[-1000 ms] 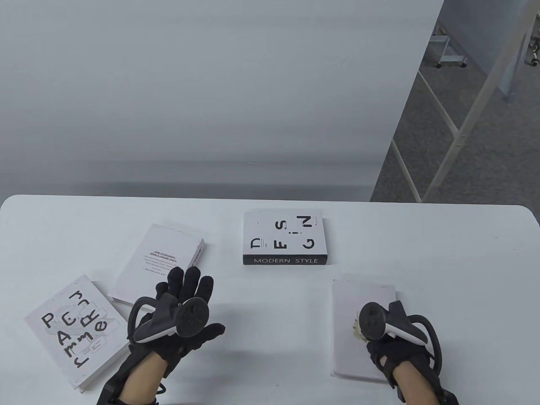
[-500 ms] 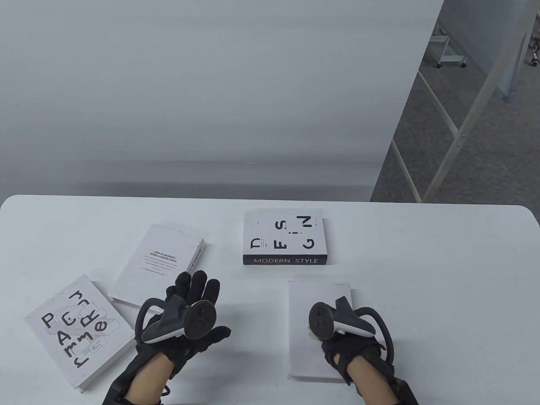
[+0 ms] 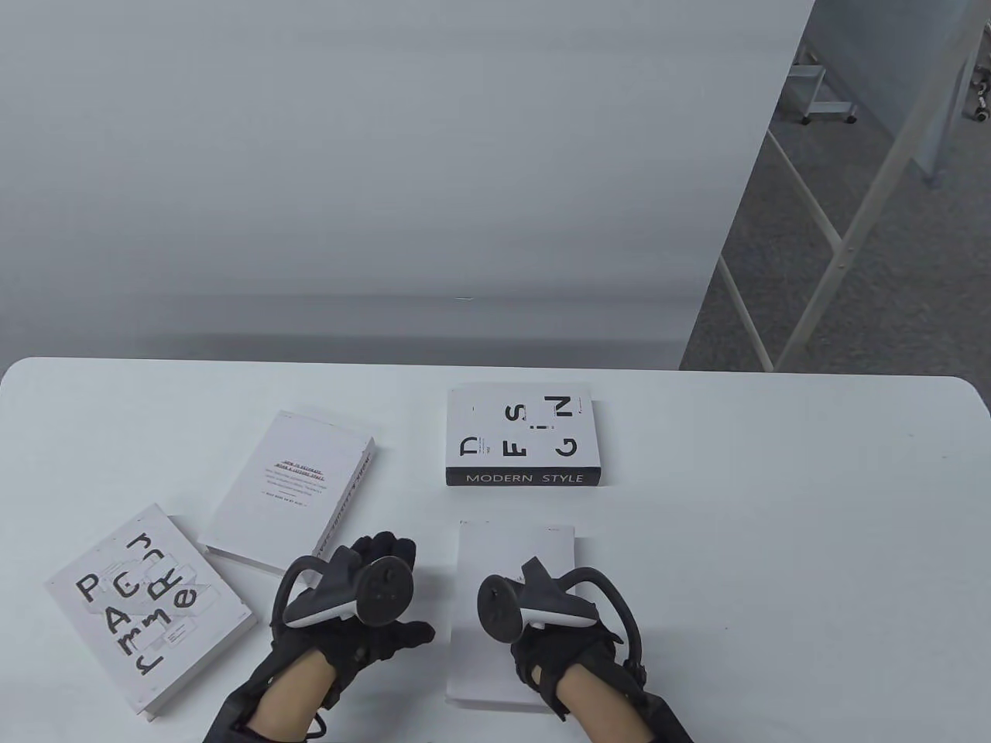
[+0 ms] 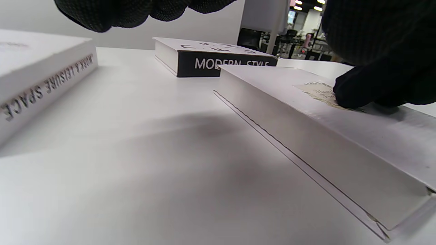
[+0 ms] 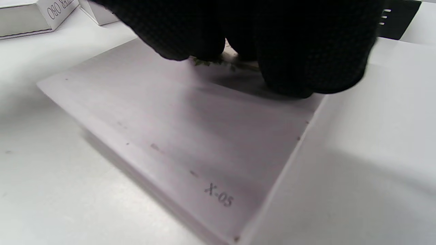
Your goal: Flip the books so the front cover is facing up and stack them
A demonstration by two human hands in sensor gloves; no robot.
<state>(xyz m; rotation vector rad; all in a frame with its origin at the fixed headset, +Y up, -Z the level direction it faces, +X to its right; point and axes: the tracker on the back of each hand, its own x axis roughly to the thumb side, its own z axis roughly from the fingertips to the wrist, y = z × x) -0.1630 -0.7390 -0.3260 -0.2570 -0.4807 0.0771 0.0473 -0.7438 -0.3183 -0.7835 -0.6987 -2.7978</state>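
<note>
A plain white book (image 3: 507,553) lies flat near the front middle of the table. My right hand (image 3: 542,619) presses its fingertips (image 4: 357,92) down on a small beige label on the cover; the fingers also show in the right wrist view (image 5: 289,68), above the book (image 5: 190,129). My left hand (image 3: 387,596) is open and empty just left of this book (image 4: 306,136). A "MODERN STYLE" book (image 3: 522,437) lies behind it. A "WORK & LEISURE SPACE" book (image 3: 290,484) and a letter-covered book (image 3: 143,607) lie at the left.
The white table (image 3: 774,503) reaches to a rounded far edge against a grey wall. Bare table top lies to the right of the plain book. A metal frame (image 3: 836,232) stands on the floor beyond the table's right rear.
My right hand has slid the plain white book leftward from the right side to the front middle. My left hand has moved right and a little nearer the front edge.
</note>
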